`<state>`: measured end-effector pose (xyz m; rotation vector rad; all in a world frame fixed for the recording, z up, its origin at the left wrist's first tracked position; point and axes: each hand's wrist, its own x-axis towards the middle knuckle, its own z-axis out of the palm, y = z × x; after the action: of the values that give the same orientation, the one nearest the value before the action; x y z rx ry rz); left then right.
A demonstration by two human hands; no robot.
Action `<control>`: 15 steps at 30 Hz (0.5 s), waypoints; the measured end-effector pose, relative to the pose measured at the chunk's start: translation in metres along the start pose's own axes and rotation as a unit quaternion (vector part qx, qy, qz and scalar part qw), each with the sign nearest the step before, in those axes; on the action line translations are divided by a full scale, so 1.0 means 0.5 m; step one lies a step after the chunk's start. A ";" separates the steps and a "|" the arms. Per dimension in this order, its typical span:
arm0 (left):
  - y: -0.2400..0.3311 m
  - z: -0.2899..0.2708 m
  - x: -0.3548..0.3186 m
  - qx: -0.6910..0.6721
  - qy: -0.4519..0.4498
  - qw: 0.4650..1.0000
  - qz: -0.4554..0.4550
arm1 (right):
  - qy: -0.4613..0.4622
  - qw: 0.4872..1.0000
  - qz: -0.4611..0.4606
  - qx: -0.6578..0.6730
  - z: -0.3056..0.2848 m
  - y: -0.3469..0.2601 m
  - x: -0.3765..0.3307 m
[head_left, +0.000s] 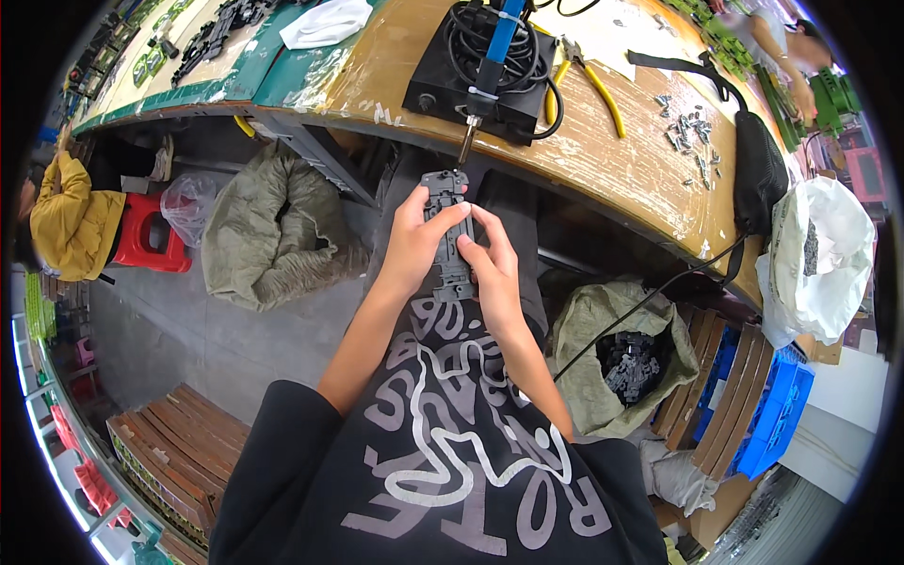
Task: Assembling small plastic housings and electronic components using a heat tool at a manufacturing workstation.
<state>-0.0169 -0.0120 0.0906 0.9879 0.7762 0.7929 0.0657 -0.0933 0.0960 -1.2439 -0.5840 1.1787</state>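
Note:
Between my two hands is a long dark grey plastic part with notches and small raised features, held upright over my lap. My left hand grips its left side, thumb laid across the front. My right hand holds its right side with thumb and fingers. Just above the part's top end, the metal tip of a blue-handled tool, which looks like a soldering iron or electric screwdriver, points down at it. That tool rests against a black box wound with black cable at the bench edge.
Yellow-handled pliers and scattered small metal pieces lie on the worn wooden bench. An open sack of dark parts stands at right, below a white bag. Another sack and a red stool are left, near a seated person.

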 end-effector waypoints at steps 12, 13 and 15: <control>0.007 -0.001 -0.001 -0.021 -0.002 1.000 -0.016 | -0.019 1.000 0.003 -0.023 -0.005 -0.008 -0.004; 0.007 -0.002 -0.002 -0.023 -0.003 0.999 -0.025 | -0.014 1.000 0.005 -0.021 -0.001 -0.014 -0.006; 0.006 -0.002 -0.002 -0.018 -0.002 1.000 -0.024 | -0.002 1.000 0.000 -0.001 0.008 -0.011 -0.006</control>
<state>-0.0188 -0.0115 0.0932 0.9347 0.7769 0.7621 0.0635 -0.0937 0.1030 -1.2444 -0.5877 1.1815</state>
